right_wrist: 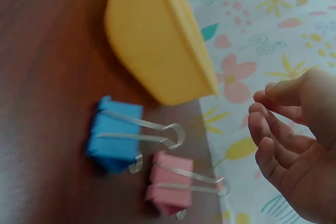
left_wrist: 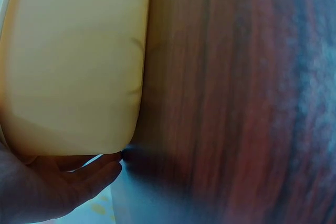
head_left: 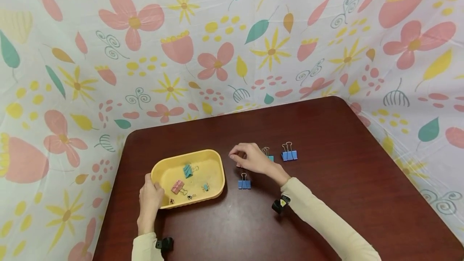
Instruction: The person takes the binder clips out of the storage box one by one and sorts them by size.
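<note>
My left hand (head_left: 150, 196) grips the left end of a yellow plastic tray (head_left: 218, 172), thumb at its rim, fingers along the outside. Inside lie a teal binder clip (head_left: 187, 170), a pink binder clip (head_left: 177, 186) and several small clips, one of them teal (head_left: 206, 187). Right of the tray, my right hand (head_left: 255, 159) hovers over the table with loosely bent fingers and nothing visible between them. Below it, a pink binder clip (right_wrist: 173, 182) stands beside a blue one (right_wrist: 118, 132); the hand mostly hides the pink clip in the head view.
Farther right on the dark wooden table (head_left: 340, 172) are a teal binder clip (head_left: 270, 158), partly behind the right hand, and another blue binder clip (head_left: 289, 155). A flower-patterned cloth (head_left: 232, 31) hangs behind the table and along its sides.
</note>
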Motion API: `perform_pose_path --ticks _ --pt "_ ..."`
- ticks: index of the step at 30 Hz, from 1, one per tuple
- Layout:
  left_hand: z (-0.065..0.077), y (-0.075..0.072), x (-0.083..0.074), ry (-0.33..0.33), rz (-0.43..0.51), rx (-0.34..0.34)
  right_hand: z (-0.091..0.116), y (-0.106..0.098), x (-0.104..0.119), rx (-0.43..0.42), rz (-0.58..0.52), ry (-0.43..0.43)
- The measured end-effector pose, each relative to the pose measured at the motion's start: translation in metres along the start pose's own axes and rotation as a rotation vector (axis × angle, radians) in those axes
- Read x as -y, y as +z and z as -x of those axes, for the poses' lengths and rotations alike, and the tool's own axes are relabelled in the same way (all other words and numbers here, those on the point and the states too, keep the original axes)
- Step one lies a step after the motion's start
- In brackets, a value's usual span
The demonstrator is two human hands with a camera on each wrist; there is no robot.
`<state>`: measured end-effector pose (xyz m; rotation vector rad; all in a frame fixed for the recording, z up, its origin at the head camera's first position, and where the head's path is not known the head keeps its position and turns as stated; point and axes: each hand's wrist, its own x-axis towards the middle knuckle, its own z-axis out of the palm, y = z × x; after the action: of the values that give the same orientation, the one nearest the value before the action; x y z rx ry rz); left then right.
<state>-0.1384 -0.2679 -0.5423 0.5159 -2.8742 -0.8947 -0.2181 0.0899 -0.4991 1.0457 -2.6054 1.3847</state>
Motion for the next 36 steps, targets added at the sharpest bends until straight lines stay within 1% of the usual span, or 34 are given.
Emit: perform_pose_path --ticks 2,7,12,15,21,25,28,30,33,36 --pt "0.0 0.0 0.0 -0.003 0.0 -0.001 -0.009 -0.002 0.005 -0.001 -0.011 0.006" --pt "0.0 0.0 0.0 -0.004 -0.002 0.004 -0.028 0.004 0.011 0.01 0.043 -0.018" --pt "-0.001 0.001 0.001 -0.016 -0.01 0.017 -0.048 0.019 0.017 0.073 0.018 -0.028" --pt "0.0 0.002 0.001 -0.014 -0.01 0.013 -0.06 0.03 0.022 0.105 0.006 -0.015" --pt "-0.002 0.002 0.003 -0.017 -0.02 0.005 -0.079 0.051 0.029 0.183 0.005 -0.026" --pt "-0.002 0.001 0.004 -0.013 -0.026 -0.011 -0.09 0.067 0.031 0.231 -0.004 -0.001" --pt "-0.001 0.0 0.003 -0.003 -0.016 -0.01 -0.095 0.079 0.032 0.278 0.006 0.011" --pt "-0.001 0.0 0.002 0.005 -0.009 -0.007 -0.097 0.088 0.032 0.322 0.013 0.022" --pt "-0.002 0.001 0.003 0.016 0.003 -0.004 -0.098 0.099 0.032 0.385 0.018 0.06" --pt "-0.003 0.002 0.003 0.018 0.009 -0.008 -0.099 0.107 0.031 0.41 0.034 0.09"
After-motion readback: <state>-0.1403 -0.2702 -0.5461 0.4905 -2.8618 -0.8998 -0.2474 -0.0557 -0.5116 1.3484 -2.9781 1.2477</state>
